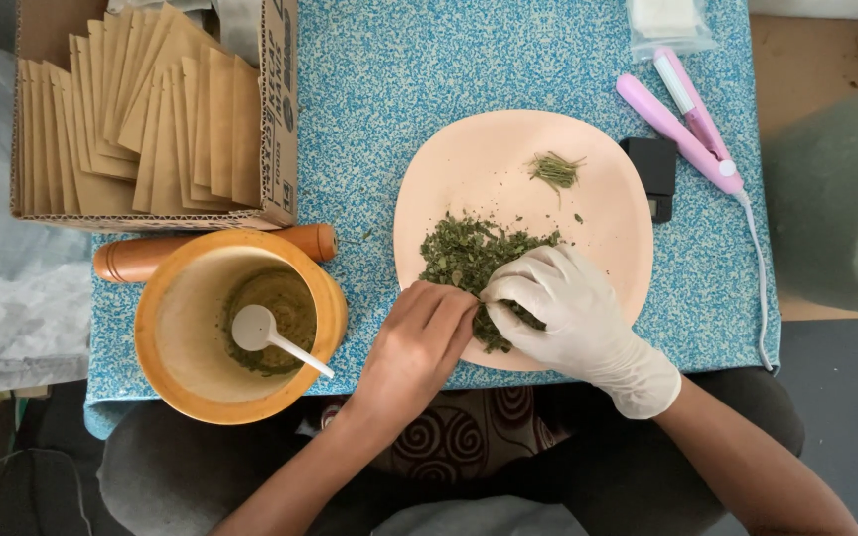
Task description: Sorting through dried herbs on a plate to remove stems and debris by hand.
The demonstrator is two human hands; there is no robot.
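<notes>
A pale peach plate (508,149) lies on the blue speckled table and carries a heap of dried green leaves (464,253) and a small bundle of thin stems (554,170). My right hand (573,318), in a white glove, rests on the near edge of the heap with its fingers curled into the leaves. My bare left hand (417,342) meets it from the left, fingertips pinched on leaves at the plate's front rim.
A wooden mortar (176,342) with green powder and a white plastic spoon (270,335) stands at the left, a wooden pestle (151,256) behind it. A cardboard box (285,119) holds several brown paper pouches. A pink heat sealer (682,124), a small black device (655,174) and a clear bag (667,25) lie at right.
</notes>
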